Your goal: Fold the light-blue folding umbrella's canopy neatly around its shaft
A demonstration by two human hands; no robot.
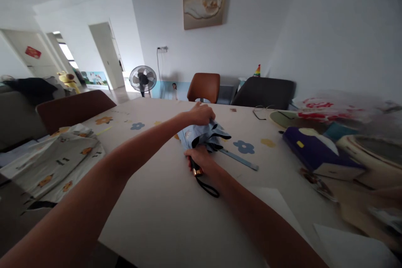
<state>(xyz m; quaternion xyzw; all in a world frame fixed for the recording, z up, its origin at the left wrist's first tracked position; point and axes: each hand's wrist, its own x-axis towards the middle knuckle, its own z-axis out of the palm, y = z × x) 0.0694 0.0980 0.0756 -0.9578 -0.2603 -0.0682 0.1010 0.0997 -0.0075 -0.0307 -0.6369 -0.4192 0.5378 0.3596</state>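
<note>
A light blue folding umbrella (pixel 191 134) lies on the white table, its loose cloth bunched in folds with dark undersides. My left hand (pixel 202 114) is closed on the cloth at the far end. Around the black handle near the cloth's lower edge, my right hand (pixel 198 157) is wrapped. Below that hand the handle ends in a shiny copper-coloured band (pixel 197 171) with a black wrist loop (pixel 209 188) lying on the table. A blue strap (pixel 240 160) stretches out from the cloth to the right. Some fingertips of both hands are hidden.
At the left table edge lies a white patterned cloth (pixel 70 161). Eyeglasses (pixel 260 115), a purple tissue box (pixel 314 150), a round pot (pixel 373 157) and plastic bags (pixel 333 106) crowd the right side. White paper (pixel 276 205) lies near my right forearm. Chairs (pixel 204 86) stand beyond the table.
</note>
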